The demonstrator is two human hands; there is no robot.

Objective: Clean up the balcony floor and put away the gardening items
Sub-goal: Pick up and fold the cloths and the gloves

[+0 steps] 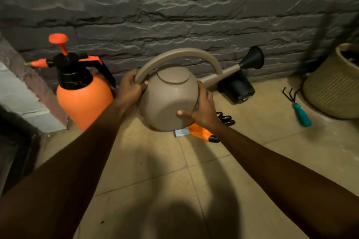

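- While your left hand [129, 88] is wrapped round the foot of the handle [180, 54], just right of the orange sprayer [83, 99], treat that as the carrying grip.
- The watering can [171, 101] sits tilted, low by the wall, between sprayer and black pot [238, 88]. It is stiff, smooth plastic, likely light unless it holds water.
- Your right hand [202, 110] lies spread on its rounded side, which looks slippery.
- Gloves [202, 132] lie partly beneath.
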